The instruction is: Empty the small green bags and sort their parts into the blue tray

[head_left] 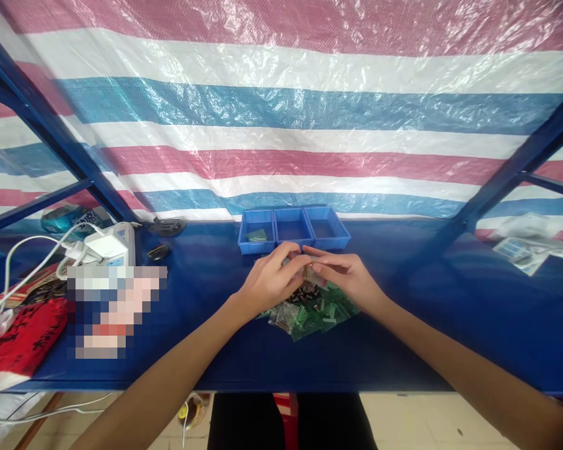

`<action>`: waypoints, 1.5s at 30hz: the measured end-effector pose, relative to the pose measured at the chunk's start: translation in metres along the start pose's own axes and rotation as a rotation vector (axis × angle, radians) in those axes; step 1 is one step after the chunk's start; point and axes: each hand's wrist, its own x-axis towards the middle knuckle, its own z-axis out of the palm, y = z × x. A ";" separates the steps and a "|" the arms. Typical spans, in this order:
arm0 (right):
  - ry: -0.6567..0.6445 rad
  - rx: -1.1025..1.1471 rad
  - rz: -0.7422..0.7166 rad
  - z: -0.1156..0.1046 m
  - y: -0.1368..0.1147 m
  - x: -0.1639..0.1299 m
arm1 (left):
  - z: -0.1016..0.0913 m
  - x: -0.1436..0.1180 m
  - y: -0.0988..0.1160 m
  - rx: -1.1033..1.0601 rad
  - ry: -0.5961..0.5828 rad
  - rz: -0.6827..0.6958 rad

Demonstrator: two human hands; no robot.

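**Two hands at the little bags**

A small clear bag (307,273) is pinched between the left hand (268,282) and the right hand (347,281), just above a pile of green bags (316,312). Three blue trays (293,229) are seen behind the pile.

Power strip (117,245), striped tarp (281,112)

Black characters mark the red cloth (21,340) at the worktop's left end, but none can be read.
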 end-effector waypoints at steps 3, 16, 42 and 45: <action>-0.005 0.035 0.017 -0.001 0.006 0.000 | -0.001 0.001 0.001 -0.015 0.031 0.027; 0.053 -0.076 -0.018 -0.002 0.008 0.003 | 0.006 -0.001 0.001 -0.048 0.135 -0.050; 0.089 -0.147 0.027 -0.003 0.018 0.003 | 0.008 0.002 0.002 -0.479 0.132 -0.360; 0.089 -0.108 0.051 -0.004 0.016 0.004 | 0.008 0.001 0.003 -0.453 0.077 -0.349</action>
